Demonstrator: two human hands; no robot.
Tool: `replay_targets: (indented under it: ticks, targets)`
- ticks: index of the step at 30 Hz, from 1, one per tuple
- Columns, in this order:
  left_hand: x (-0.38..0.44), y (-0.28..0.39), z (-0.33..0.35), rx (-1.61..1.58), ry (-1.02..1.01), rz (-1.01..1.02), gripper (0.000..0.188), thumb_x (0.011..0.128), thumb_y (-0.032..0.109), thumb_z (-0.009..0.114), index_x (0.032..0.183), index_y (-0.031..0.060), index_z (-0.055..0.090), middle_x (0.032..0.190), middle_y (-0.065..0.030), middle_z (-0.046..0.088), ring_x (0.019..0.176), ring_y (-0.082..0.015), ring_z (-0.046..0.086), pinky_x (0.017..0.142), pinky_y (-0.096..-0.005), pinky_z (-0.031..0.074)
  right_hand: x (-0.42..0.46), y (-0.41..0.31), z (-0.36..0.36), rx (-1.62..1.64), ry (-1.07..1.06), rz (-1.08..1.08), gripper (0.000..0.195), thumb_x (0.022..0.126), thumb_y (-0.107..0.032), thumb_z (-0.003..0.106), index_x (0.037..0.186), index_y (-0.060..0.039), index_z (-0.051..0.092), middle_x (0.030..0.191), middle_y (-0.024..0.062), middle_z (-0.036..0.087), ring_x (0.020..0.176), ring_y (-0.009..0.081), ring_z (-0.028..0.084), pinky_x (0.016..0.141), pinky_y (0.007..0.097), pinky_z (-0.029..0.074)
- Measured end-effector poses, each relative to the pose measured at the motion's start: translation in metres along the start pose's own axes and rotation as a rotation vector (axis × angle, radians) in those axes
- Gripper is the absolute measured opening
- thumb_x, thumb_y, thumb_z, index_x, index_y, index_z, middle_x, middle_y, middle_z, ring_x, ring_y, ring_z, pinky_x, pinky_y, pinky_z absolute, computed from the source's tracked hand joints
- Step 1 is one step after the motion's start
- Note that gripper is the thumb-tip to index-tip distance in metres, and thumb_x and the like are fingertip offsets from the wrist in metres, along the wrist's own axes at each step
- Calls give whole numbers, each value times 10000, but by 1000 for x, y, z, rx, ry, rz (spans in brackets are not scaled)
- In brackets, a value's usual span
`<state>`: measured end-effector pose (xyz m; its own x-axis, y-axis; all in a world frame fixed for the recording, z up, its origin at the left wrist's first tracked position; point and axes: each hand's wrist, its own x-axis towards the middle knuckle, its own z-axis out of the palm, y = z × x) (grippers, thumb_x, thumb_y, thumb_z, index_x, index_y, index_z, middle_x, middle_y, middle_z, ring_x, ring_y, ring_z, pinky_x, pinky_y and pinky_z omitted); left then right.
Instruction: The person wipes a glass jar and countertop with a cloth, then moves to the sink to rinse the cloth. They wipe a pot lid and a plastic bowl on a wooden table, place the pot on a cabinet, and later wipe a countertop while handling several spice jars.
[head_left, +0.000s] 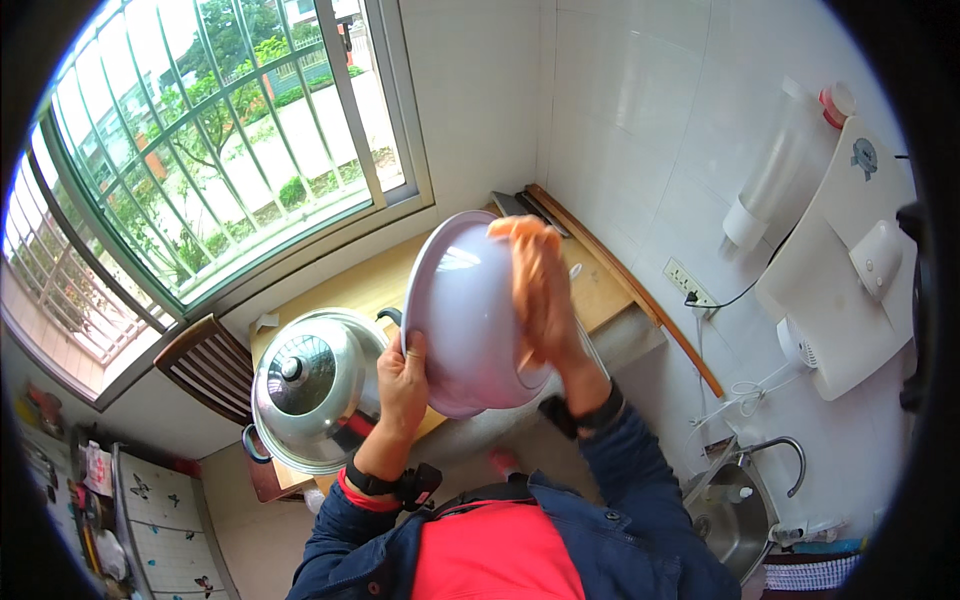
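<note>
A pale lilac plastic basin (469, 322) is held up on its side before me, its rounded underside towards my right. My left hand (403, 375) grips it by the rim, thumb on the outside. On the other side my right hand (551, 315) presses an orange cloth (525, 229) against the basin's outer bottom; hand and cloth are slightly blurred. Left of the basin, a large steel pot (315, 439) with a domed lid (330, 360) stands on a wooden table (382, 274). The basin hides part of the table behind it.
A slatted wooden chair (206, 367) stands by the barred window (217, 127). To the right are a wall socket (686, 281), a water heater (847, 262) with hanging cords, and a steel sink (739, 517) with a curved tap (795, 457). A butterfly-patterned cabinet (161, 517) is at lower left.
</note>
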<state>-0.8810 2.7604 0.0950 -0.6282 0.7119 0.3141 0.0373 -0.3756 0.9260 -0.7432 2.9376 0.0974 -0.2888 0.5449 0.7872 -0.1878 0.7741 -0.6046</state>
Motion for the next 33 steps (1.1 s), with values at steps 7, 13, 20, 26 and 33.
replay_targets:
  ticks: [7,13,20,26,33]
  targets:
    - [-2,11,7,297,-44,103,373,1028,364,487,1039,11,609,822,30,575,742,-58,497,638,-219,418,47,-15,1,-201,-201,-258,231,959,-208,523,1037,-36,655,1057,166,655,1012,315,629,897,395,482]
    - [15,11,10,201,-84,80,575,1036,508,353,1088,-2,614,903,-15,591,847,-92,525,757,-251,445,3,-71,31,-416,-557,-703,187,818,-184,615,946,-69,690,1066,92,636,1112,292,571,933,425,443]
    - [3,48,15,389,-175,75,315,962,298,628,1052,-4,628,771,47,582,685,-32,503,569,-198,410,68,-65,-14,-173,-529,-432,198,880,-218,614,1000,-109,728,1137,43,647,1072,237,565,978,384,406]
    - [-8,66,1,83,-100,-2,310,955,274,644,1027,-27,632,836,22,617,728,-46,531,640,-192,423,76,5,-53,610,-524,634,394,1020,-244,423,1260,29,574,1229,124,613,1078,183,609,939,301,495]
    - [14,58,-34,-303,142,-157,337,1013,276,522,1141,-26,602,977,-110,693,806,-182,675,751,-303,550,25,33,-38,1106,-177,812,448,1047,-294,346,1364,-6,478,1239,103,593,1098,168,591,958,310,484]
